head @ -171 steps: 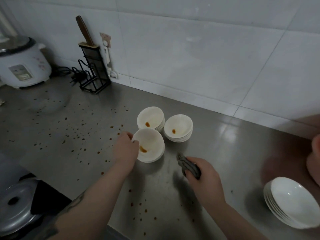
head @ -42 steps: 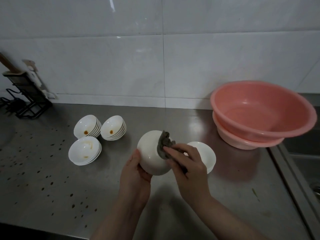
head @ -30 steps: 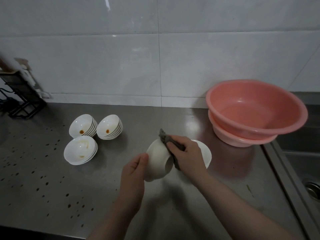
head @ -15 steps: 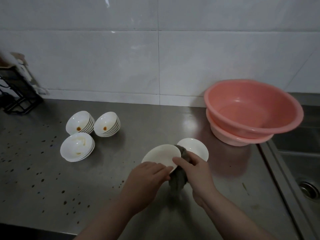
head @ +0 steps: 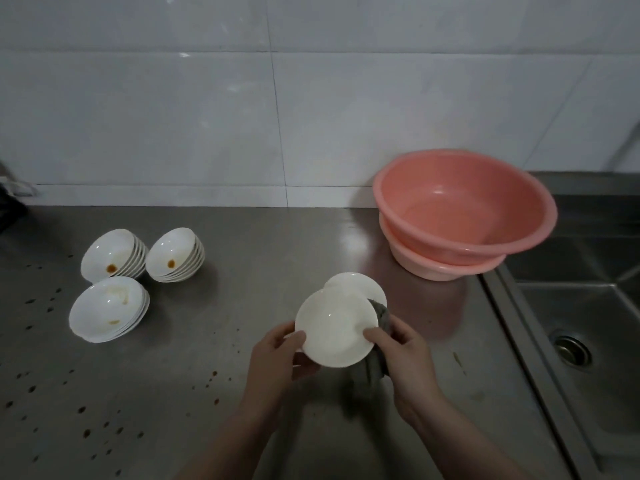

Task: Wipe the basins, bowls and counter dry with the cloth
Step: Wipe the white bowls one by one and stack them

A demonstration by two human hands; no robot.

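I hold a white bowl (head: 332, 325) above the steel counter (head: 242, 393), its inside facing me. My left hand (head: 277, 358) grips its left rim. My right hand (head: 401, 355) holds the grey cloth (head: 375, 362) against the bowl's right side and underside, thumb over the rim. Just behind it another white bowl (head: 360, 284) rests on the counter. Three stacks of white bowls stand at left: back left (head: 112, 254) and back right (head: 173, 252) with brown spots, front (head: 105, 306) with smears. Two nested pink basins (head: 464, 213) sit at the back right.
Brown droplets speckle the counter's left and front (head: 83, 431). A steel sink (head: 585, 323) with a drain lies at the right edge. White wall tiles close the back. A dark rack is barely visible at the far left edge.
The bowl has turned from rim-down to facing up toward me. The cloth has shifted from the bowl's outside top to its right side and underside. The view has drifted slightly right.
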